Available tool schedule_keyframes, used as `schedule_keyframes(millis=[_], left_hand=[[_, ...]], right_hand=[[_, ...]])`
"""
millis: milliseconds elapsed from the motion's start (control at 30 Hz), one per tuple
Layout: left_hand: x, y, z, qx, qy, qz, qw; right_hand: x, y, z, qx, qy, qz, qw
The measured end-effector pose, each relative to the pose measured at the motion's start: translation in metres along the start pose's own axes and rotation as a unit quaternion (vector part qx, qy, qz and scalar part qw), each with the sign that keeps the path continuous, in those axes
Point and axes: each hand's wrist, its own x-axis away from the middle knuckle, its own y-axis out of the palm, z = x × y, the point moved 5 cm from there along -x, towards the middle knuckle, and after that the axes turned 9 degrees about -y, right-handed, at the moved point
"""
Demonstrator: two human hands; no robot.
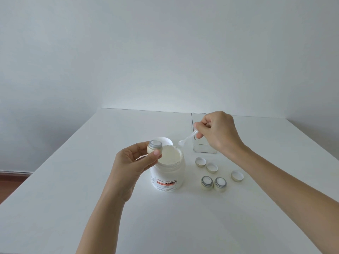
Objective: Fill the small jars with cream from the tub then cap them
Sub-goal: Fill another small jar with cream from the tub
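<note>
Filling stage, partly completed. One small jar [155, 147] is pinched in the left hand [134, 163] over the open tub [168, 169] near the table's [73, 208] centre; a spatula [187, 139] is gripped in the right hand [217, 132]. Two jars [213, 183], apparently filled, and three caps [211, 166] are seen right of the tub; capping is judged entirely outstanding.

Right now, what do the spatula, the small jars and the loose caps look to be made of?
Spatula: clear plastic, glossy; the table shows through it.
Small jars, e.g. the one in the left hand: cream-white bodies, opaque glass or plastic, can't tell; grey threaded necks look like bare plastic or metal.
Loose caps: white inside, pale metallic-looking skirt, possibly coated plastic.
</note>
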Motion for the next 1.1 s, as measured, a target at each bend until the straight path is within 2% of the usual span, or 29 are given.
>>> schedule_keyframes(millis=[133,233,333,500,733,1100], left_hand=[[-0.001,0.001,-0.001,-0.012,0.010,0.001,1.000],[-0.002,0.001,-0.002,-0.021,0.015,0.002,1.000],[-0.004,0.002,-0.002,-0.026,0.017,-0.003,0.999],[-0.004,0.004,-0.001,-0.013,0.030,-0.001,0.999],[-0.003,0.006,-0.001,-0.009,0.037,-0.012,0.999],[-0.003,0.011,-0.002,0.024,0.035,-0.058,0.997]], right_hand=[[0.002,-0.007,0.004,-0.112,0.026,0.008,0.993],[0.007,-0.004,0.003,-0.205,0.047,-0.028,0.977],[0.012,-0.001,0.001,-0.250,0.058,-0.063,0.964],[0.016,0.000,-0.005,-0.232,0.048,-0.081,0.968],[0.018,0.001,-0.007,-0.203,0.057,-0.065,0.975],[0.017,0.002,-0.011,-0.253,0.085,-0.085,0.960]])
